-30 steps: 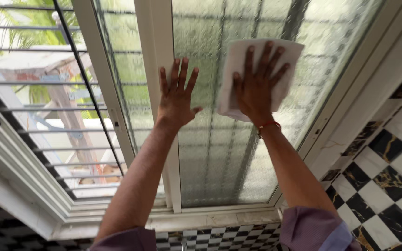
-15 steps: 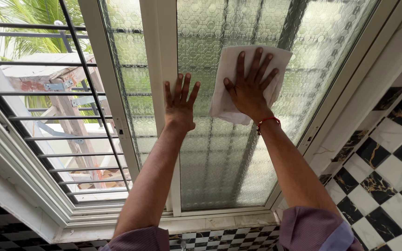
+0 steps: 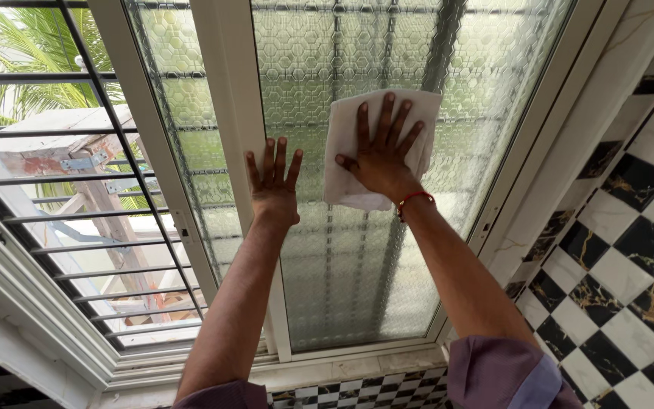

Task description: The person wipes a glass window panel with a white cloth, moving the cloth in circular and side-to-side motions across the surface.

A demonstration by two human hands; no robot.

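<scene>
Far left: dark metal window bars (image 3: 77, 220), palm fronds beyond. White sliding frame (image 3: 225, 113) next. Left hand (image 3: 272, 185) pressed flat on the frame edge and patterned frosted glass pane (image 3: 342, 265), fingers spread, holding nothing. Just right of it, right hand (image 3: 380, 155) lies flat, fingers splayed, pinning a white cloth (image 3: 342, 178) against the pane's middle; red thread at the wrist. Far right: black-and-white checkered tile wall (image 3: 630, 227).

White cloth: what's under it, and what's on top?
The right hand lies flat on top of the white cloth, fingers spread. Under it is the patterned glass pane; the patch it covers cannot be seen.
</scene>
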